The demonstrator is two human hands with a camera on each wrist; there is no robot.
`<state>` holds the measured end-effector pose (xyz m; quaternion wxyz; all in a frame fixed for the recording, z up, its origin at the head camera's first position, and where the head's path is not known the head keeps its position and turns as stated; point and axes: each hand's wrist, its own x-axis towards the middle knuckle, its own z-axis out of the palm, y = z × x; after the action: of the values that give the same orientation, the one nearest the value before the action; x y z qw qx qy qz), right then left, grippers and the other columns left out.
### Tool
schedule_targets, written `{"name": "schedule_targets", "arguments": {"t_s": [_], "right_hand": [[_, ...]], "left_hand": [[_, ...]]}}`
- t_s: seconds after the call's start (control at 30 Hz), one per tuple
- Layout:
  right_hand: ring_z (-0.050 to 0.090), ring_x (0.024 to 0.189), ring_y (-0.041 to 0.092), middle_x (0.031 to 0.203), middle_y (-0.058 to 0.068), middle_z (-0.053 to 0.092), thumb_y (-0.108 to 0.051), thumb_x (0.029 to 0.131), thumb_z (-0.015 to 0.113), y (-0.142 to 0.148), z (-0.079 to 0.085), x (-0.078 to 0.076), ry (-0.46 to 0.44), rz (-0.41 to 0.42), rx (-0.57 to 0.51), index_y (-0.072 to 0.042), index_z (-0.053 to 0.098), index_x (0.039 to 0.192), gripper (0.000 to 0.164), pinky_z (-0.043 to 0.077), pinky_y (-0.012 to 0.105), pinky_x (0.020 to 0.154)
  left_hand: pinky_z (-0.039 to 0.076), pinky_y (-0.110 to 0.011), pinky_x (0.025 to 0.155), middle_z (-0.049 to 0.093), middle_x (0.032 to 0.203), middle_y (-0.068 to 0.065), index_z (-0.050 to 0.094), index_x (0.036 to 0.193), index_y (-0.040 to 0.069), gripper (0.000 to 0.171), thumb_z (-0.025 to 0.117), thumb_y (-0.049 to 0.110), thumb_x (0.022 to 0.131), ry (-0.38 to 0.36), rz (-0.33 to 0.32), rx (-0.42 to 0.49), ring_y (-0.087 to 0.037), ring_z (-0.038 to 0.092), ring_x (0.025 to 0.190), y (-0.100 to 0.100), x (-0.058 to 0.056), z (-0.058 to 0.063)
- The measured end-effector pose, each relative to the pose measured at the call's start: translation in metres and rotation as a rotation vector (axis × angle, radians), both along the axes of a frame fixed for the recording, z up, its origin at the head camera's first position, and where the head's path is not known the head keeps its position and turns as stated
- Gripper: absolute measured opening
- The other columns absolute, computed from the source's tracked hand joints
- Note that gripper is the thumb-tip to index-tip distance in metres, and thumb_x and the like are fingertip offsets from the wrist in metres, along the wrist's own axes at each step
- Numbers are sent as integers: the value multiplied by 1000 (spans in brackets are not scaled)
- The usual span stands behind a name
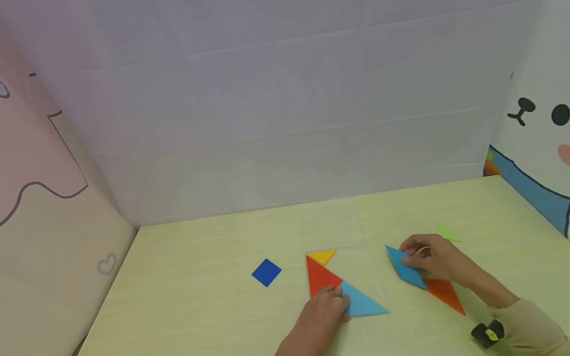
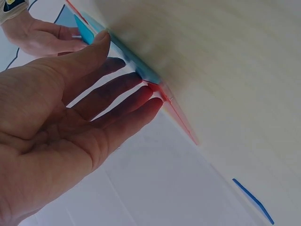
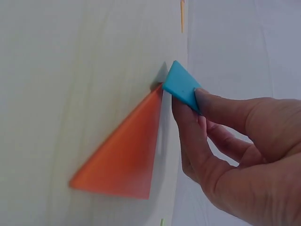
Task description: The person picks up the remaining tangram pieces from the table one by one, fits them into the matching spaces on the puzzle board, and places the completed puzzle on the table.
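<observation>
My right hand [image 1: 438,257] pinches a blue parallelogram tile [image 1: 404,267] between thumb and fingers, tilted off the table in the right wrist view. Just beyond that tile lies an orange triangle [image 3: 124,150], flat on the tabletop. My left hand [image 1: 318,316] rests its fingertips where a red triangle [image 1: 319,276] meets a light blue triangle [image 1: 362,302]. Its fingers are extended and only slightly bent in the left wrist view. A small yellow triangle [image 1: 322,256] touches the red one's upper edge. The left hand covers part of the red and light blue tiles.
A dark blue square [image 1: 266,272] lies left of the joined tiles. Behind the right hand is a green triangle [image 1: 448,233], partly hidden. The pale table [image 1: 187,338] has a wall [image 1: 273,94] at its back and printed panels at both sides.
</observation>
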<state>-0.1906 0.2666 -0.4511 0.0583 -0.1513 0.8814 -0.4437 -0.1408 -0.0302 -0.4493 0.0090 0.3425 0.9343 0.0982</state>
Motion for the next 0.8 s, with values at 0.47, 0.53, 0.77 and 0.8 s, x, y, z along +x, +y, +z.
{"name": "schedule_targets", "arguments": {"t_s": [0.47, 0.53, 0.77, 0.8], "right_hand": [[63, 81, 21, 93, 10, 65, -10, 100, 68, -13, -2, 4, -54, -35, -94, 5, 65, 114, 21, 57, 26, 68], [63, 81, 20, 93, 10, 64, -11, 99, 69, -14, -2, 5, -56, -40, -98, 5, 65, 113, 22, 57, 26, 68], [65, 79, 19, 94, 12, 63, -11, 99, 70, -22, -2, 5, -90, -56, -137, 7, 65, 113, 23, 59, 28, 67], [65, 79, 19, 94, 13, 62, -12, 99, 70, -23, -1, 5, -97, -62, -140, 7, 65, 113, 24, 59, 28, 68]], "left_hand": [[49, -13, 77, 70, 98, 0, 77, 115, 9, 28, 81, 19, 89, -18, 6, -4, -8, 55, 85, 0, 1, 1], [49, -13, 77, 70, 98, 0, 76, 115, 9, 28, 81, 19, 89, -14, 7, -5, -8, 55, 85, 0, 1, 1], [49, -14, 78, 71, 98, 0, 76, 116, 9, 28, 80, 20, 90, -13, 10, -6, -8, 56, 85, 1, 1, 0], [49, -14, 78, 71, 99, 0, 76, 116, 9, 28, 80, 20, 90, -13, 10, -6, -9, 56, 85, 1, 1, 0]]}}
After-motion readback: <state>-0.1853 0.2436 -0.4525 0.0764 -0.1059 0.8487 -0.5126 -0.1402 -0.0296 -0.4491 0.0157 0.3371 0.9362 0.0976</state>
